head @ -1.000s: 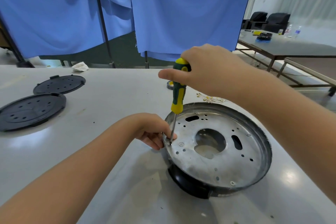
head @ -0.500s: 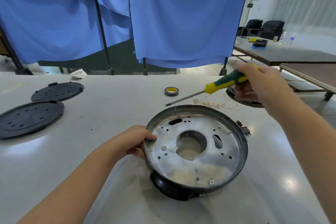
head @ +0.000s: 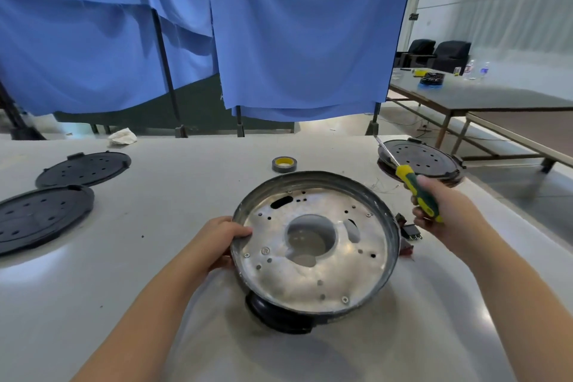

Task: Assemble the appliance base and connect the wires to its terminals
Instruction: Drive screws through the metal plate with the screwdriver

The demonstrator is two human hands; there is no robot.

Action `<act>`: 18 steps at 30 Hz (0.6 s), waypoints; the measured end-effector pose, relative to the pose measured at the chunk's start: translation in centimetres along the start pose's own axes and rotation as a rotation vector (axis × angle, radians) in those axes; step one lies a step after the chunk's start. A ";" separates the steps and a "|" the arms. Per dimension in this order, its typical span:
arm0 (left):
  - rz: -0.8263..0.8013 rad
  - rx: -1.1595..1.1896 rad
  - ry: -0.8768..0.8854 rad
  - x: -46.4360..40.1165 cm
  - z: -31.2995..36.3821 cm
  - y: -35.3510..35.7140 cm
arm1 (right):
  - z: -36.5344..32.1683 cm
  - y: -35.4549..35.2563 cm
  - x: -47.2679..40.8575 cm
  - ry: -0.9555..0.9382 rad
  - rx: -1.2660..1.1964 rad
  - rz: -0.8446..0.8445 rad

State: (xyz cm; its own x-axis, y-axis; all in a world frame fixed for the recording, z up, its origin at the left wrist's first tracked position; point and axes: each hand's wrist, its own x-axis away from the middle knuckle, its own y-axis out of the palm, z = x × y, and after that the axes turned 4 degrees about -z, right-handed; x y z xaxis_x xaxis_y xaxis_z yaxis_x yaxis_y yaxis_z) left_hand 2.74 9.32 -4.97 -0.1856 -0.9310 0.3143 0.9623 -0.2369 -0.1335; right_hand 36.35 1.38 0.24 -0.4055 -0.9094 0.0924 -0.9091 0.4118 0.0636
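Metal base w/ screws inside

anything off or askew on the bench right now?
The appliance base sits tilted, propped on a black part under its near edge while the left hand grips its rim. A crumpled white wad lies at the table's far edge.

I am seeing bright, even daylight coming in from the right, throwing pale glare patches across the glossy surface and soft shadows beneath the metal base. The wide lens is bending the blue curtains outward at the edges, and far objects are looking slightly soft.
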 end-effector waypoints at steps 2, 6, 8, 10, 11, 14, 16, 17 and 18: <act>-0.001 0.045 -0.012 -0.1 -0.4 0.0 | 1.4 -1.2 -0.6 -0.140 0.390 0.123; -0.006 0.077 -0.049 -0.2 -0.4 0.2 | 3.9 -3.1 -1.0 -0.227 0.796 0.309; -0.014 0.076 -0.065 -0.1 -0.3 0.5 | 5.0 -3.8 -1.0 -0.174 0.901 0.375; -0.022 0.073 -0.070 0.0 -0.2 0.8 | 5.8 -4.3 -1.1 -0.117 1.012 0.404; -0.025 0.075 -0.073 0.1 -0.2 0.8 | 6.1 -4.4 -1.2 -0.090 1.054 0.406; -0.035 0.124 -0.081 0.1 -0.5 0.8 | 6.4 -4.4 -1.3 -0.007 1.124 0.393; -0.045 0.162 -0.079 0.2 -0.7 0.7 | 6.6 -4.2 -1.3 0.019 1.167 0.385; -0.051 0.170 -0.075 0.3 -0.7 0.6 | 6.6 -4.1 -1.2 0.024 1.184 0.380; -0.060 0.175 -0.073 0.3 -0.8 0.4 | 6.5 -4.0 -1.1 0.024 1.189 0.380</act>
State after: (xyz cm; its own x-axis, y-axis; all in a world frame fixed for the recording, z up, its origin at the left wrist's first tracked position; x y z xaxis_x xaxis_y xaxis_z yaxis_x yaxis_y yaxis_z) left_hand 2.89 8.72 -5.65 -0.2346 -0.8925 0.3852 0.9711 -0.2334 0.0506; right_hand 39.78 0.40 -6.60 -0.6704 -0.7384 -0.0731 -0.2632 0.3288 -0.9070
